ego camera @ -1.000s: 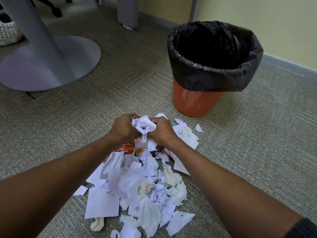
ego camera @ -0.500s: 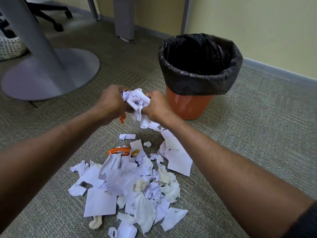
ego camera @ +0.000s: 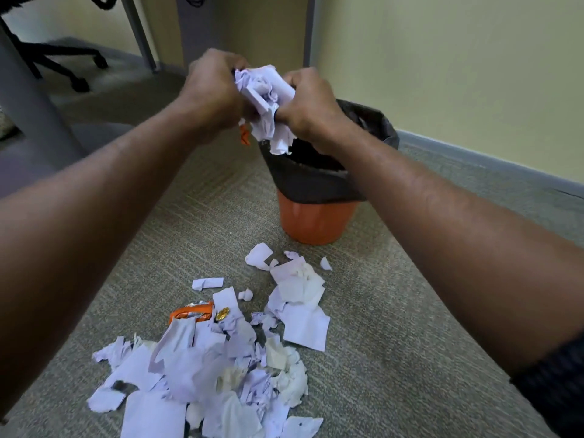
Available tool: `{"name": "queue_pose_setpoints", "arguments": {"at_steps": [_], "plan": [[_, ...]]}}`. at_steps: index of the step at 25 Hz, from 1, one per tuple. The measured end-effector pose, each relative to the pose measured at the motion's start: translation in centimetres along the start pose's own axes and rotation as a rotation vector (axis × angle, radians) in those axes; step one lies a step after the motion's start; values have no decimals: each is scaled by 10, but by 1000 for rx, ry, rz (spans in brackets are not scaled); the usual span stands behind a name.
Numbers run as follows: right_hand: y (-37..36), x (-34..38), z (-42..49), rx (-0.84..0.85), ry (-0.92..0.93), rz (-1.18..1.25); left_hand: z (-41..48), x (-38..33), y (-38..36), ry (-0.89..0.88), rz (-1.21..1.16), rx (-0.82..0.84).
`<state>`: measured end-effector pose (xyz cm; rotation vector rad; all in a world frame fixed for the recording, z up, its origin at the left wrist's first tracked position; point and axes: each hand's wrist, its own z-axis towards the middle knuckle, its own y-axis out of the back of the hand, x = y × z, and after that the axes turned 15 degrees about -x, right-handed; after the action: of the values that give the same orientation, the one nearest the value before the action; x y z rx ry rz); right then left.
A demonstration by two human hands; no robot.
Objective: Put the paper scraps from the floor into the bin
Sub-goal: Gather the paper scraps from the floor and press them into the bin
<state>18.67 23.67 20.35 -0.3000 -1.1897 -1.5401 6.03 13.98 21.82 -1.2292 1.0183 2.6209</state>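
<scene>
A crumpled bunch of white paper scraps [ego camera: 265, 99] is squeezed between my left hand [ego camera: 211, 90] and my right hand [ego camera: 311, 105], with a small orange bit hanging below it. Both hands hold it in the air just over the near rim of the orange bin [ego camera: 316, 219], which has a black liner [ego camera: 303, 178]. A wide pile of torn white paper scraps [ego camera: 215, 368] lies on the carpet in front of the bin, with an orange wrapper [ego camera: 192, 312] among them.
A grey table column and round base [ego camera: 34, 121] stand at the left. An office chair base [ego camera: 63, 64] and desk legs [ego camera: 139, 33] are behind. The yellow wall with a grey skirting [ego camera: 489, 162] runs right behind the bin.
Both hands lifted the bunch of scraps off the floor pile and carried it up and forward to above the bin's rim.
</scene>
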Motion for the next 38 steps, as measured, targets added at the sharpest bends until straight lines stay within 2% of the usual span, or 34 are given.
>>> {"name": "queue_pose_setpoints", "arguments": {"at_steps": [4,9,13,20,25,29,33,38], "plan": [[30,-22,30,-42,-4,-45,22,-25,-43,-19,-45,-18],[48,-73,44,-17,-73,-145,19,-39,-109,86,-103,8],[46,-112,40,5,-142,-202,15,-34,-149,140,-68,113],[32,-135,46,112,-253,-341,14,-16,-177,273,41,172],[27,-131,43,119,-248,-383,6,-24,-172,164,166,166],[26,-125,42,112,-285,-311,6,-23,-165,143,139,140],[26,-116,35,91,-156,-383,2,-22,-155,100,133,109],[17,-99,15,40,0,-384,-11,-22,-136,-103,180,62]]}}
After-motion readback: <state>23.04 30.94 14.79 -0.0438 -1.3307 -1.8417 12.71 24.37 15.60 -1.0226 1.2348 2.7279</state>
